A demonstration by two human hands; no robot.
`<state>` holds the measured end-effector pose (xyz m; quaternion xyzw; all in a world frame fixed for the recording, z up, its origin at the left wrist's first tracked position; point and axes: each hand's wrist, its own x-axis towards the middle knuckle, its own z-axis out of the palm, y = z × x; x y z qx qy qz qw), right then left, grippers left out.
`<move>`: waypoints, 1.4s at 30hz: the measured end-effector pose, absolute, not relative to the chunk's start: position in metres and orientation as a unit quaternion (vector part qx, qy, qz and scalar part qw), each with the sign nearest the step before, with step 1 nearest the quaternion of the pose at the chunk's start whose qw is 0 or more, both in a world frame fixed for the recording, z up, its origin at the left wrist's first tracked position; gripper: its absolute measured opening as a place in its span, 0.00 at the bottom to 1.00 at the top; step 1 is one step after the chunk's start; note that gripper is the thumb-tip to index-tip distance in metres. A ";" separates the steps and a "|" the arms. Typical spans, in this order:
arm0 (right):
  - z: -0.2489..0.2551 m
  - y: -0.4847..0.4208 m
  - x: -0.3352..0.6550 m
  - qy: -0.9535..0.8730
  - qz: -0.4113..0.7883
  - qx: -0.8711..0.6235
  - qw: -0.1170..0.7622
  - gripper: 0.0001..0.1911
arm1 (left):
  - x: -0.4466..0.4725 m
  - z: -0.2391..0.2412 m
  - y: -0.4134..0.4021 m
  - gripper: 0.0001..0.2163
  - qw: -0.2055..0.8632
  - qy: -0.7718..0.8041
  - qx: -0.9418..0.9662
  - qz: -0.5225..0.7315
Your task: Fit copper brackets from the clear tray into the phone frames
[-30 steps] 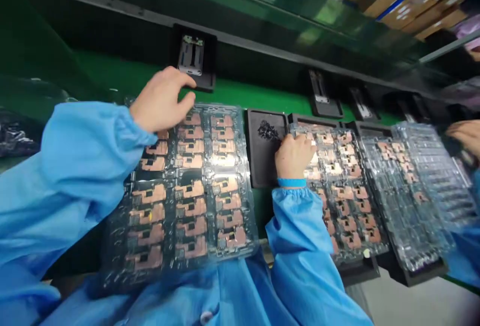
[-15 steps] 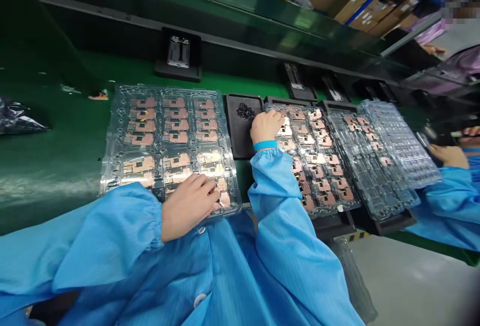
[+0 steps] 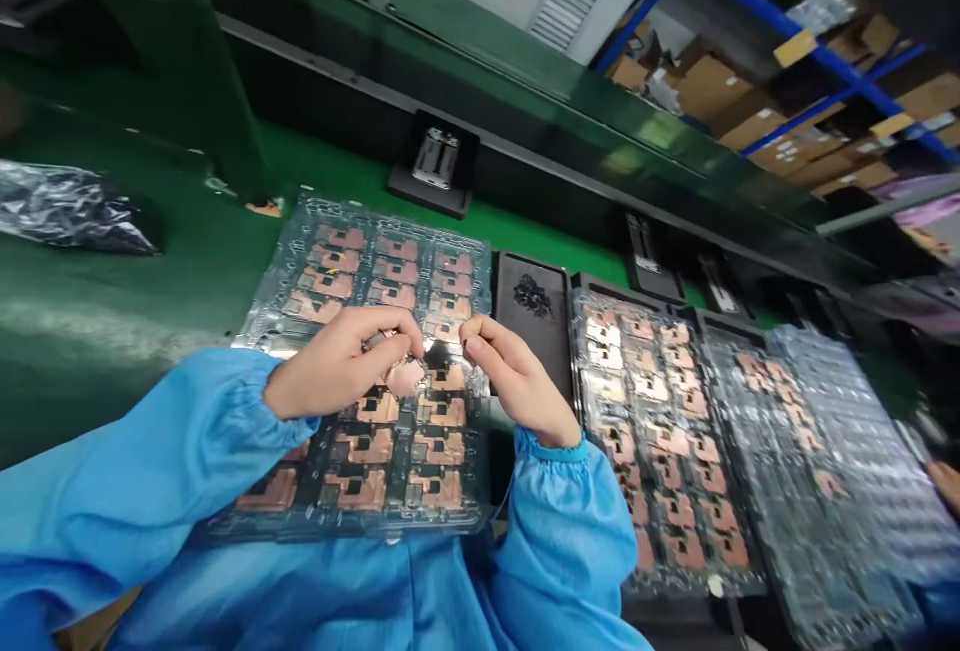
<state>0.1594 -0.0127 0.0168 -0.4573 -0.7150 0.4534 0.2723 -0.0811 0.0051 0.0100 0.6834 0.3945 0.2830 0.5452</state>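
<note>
My left hand [image 3: 341, 371] is raised over a clear blister tray [image 3: 300, 231] of copper-coloured circuit boards and pinches one small copper board [image 3: 406, 374] between thumb and fingers. My right hand [image 3: 514, 381] hovers just to the right of it, thumb and forefinger pinched together near the board's edge; what they hold is too small to make out. Both arms wear blue sleeves. The tray lies on a green belt [image 3: 150, 281] right in front of me.
A black tray [image 3: 540, 341] with a heap of tiny dark parts [image 3: 533, 295] sits right of the clear tray. Further right lie more blister trays [image 3: 652, 431] of boards. Black fixtures [image 3: 433, 166] stand along the belt's far rail. A crumpled dark bag [image 3: 67, 206] lies at left.
My left hand lifted a board from the tray's near edge. My right hand left the right-hand tray and came over beside the left hand. The view has tilted upward.
</note>
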 end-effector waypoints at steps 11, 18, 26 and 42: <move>-0.012 -0.023 0.117 -0.672 0.418 -0.479 0.380 0.08 | -0.079 -0.012 0.011 0.11 0.634 0.388 0.624 0.242; -0.010 -0.024 0.119 -0.716 0.336 -0.473 0.389 0.05 | -0.083 -0.016 0.012 0.12 0.705 0.382 0.554 0.224; -0.002 -0.021 0.140 -0.780 0.304 -0.424 0.345 0.09 | -0.083 -0.013 0.014 0.08 0.651 0.394 0.617 0.201; -0.007 -0.024 0.142 -0.824 0.329 -0.411 0.209 0.04 | -0.084 -0.018 0.011 0.08 0.565 0.360 0.733 0.117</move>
